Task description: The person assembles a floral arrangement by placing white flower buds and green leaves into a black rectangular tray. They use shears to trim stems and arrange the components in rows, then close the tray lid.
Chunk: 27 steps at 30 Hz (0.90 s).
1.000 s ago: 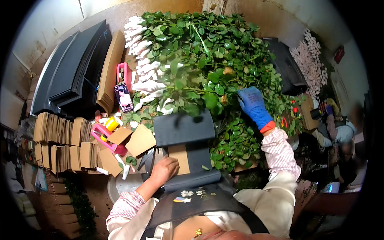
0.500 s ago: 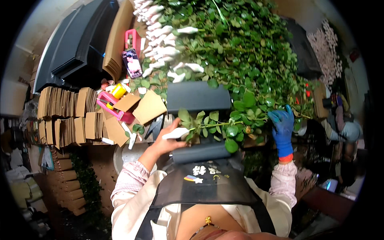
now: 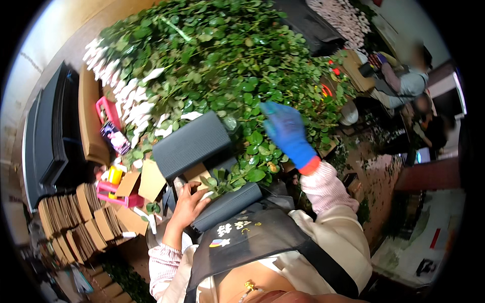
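My bare left hand [image 3: 189,206] is closed with its thumb and fingers around the white-covered head of a leafy rose stem [image 3: 232,181]. That stem lies over a dark grey corrugated sheet [image 3: 227,206], whose near edge curves up against my apron. A second raised flap [image 3: 192,144] of dark corrugated material stands just beyond. Over the large heap of roses [image 3: 217,65], my right hand [image 3: 285,131] in a blue glove reaches out above the leaves. Its fingers look stretched and slightly blurred, with nothing visible in them. White-covered rose heads [image 3: 132,103] line the heap's left side.
Cardboard pieces [image 3: 83,222] stand in stacks at left, near dark corrugated sheets [image 3: 50,136]. A pink tape dispenser [image 3: 118,194], yellow roll [image 3: 115,175], scissors [image 3: 169,199] and a patterned box [image 3: 115,138] sit between. Another person [image 3: 404,81] works at far right.
My view has turned to the right. My right hand has left the rose stem and moved over the heap. The rose in my left hand has come down onto the corrugated sheet.
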Each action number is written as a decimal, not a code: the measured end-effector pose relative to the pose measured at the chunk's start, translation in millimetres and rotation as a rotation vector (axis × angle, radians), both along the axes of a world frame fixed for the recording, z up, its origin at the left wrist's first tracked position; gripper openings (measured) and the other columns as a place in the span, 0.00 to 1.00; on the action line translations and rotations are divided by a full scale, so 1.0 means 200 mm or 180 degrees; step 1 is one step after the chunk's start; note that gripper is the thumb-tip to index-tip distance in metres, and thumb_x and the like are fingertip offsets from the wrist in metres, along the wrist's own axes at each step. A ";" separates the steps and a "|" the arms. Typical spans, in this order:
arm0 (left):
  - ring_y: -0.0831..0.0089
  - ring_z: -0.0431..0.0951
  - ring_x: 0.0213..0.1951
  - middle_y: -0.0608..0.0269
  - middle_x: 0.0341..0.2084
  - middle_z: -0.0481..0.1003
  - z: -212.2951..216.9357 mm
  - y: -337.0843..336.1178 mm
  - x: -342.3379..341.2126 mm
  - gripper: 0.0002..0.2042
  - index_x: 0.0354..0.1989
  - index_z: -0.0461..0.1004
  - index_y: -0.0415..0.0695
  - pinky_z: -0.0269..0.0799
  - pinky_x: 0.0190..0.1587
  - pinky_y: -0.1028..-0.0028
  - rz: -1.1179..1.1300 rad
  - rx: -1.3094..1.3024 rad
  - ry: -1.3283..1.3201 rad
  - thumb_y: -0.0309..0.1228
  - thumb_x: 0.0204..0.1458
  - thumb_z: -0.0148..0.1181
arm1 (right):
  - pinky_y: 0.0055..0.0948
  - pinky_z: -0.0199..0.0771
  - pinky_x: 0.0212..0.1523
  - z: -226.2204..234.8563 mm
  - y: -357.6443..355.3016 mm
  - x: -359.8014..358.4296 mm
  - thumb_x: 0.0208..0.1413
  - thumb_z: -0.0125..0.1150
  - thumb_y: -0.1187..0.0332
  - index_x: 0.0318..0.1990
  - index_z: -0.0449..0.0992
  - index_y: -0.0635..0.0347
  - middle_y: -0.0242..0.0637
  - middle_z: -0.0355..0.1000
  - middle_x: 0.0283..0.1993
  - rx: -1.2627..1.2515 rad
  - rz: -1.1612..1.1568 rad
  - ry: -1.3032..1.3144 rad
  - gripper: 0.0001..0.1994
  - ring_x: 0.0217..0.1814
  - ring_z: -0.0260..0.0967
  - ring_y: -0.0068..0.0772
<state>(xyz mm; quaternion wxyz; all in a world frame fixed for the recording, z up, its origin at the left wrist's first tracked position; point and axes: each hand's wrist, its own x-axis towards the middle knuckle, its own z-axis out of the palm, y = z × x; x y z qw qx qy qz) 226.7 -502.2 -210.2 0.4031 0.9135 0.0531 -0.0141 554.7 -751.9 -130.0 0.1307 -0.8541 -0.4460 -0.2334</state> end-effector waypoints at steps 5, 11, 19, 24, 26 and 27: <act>0.45 0.71 0.61 0.45 0.60 0.70 -0.03 -0.01 -0.04 0.17 0.48 0.86 0.41 0.70 0.63 0.55 0.0135 -0.0077 0.0057 0.34 0.51 0.77 | 0.45 0.75 0.54 -0.43 0.10 0.14 0.57 0.64 0.65 0.56 0.80 0.46 0.37 0.79 0.44 -0.0856 -0.0228 0.0940 0.18 0.46 0.77 0.43; 0.48 0.70 0.60 0.47 0.58 0.71 0.00 -0.01 -0.02 0.15 0.45 0.88 0.44 0.68 0.63 0.56 -0.0006 0.0105 -0.0053 0.34 0.50 0.77 | 0.47 0.75 0.49 -0.10 -0.31 0.38 0.54 0.61 0.75 0.49 0.83 0.50 0.37 0.80 0.45 0.0807 -0.0451 -0.0208 0.15 0.47 0.75 0.49; 0.50 0.74 0.55 0.48 0.53 0.75 -0.09 0.00 -0.04 0.35 0.64 0.77 0.42 0.71 0.60 0.59 0.0505 -0.0314 -0.0346 0.36 0.45 0.81 | 0.46 0.74 0.57 0.07 -0.14 -0.08 0.51 0.64 0.75 0.55 0.83 0.42 0.32 0.80 0.53 -0.0135 0.1433 0.1002 0.22 0.56 0.75 0.42; 0.53 0.82 0.51 0.54 0.50 0.82 -0.14 -0.04 -0.06 0.38 0.66 0.75 0.45 0.77 0.55 0.60 0.0903 -0.0501 -0.0632 0.35 0.42 0.84 | 0.45 0.74 0.49 -0.37 -0.10 -0.21 0.47 0.68 0.69 0.53 0.83 0.36 0.30 0.77 0.47 -0.1706 0.1152 0.1010 0.23 0.49 0.76 0.41; 0.54 0.83 0.51 0.55 0.48 0.83 -0.14 -0.02 -0.05 0.26 0.55 0.82 0.45 0.79 0.54 0.61 0.0702 -0.0530 -0.0532 0.34 0.45 0.81 | 0.45 0.75 0.49 -0.38 -0.08 -0.14 0.48 0.69 0.66 0.54 0.83 0.36 0.30 0.77 0.47 -0.1908 0.1349 0.1167 0.22 0.49 0.77 0.42; 0.54 0.83 0.50 0.55 0.48 0.82 -0.16 -0.02 -0.07 0.23 0.52 0.84 0.45 0.79 0.53 0.61 0.0688 -0.0523 -0.0428 0.34 0.46 0.80 | 0.45 0.76 0.49 -0.35 -0.07 -0.12 0.48 0.70 0.64 0.54 0.83 0.36 0.30 0.78 0.48 -0.2014 0.1436 0.1255 0.22 0.48 0.77 0.42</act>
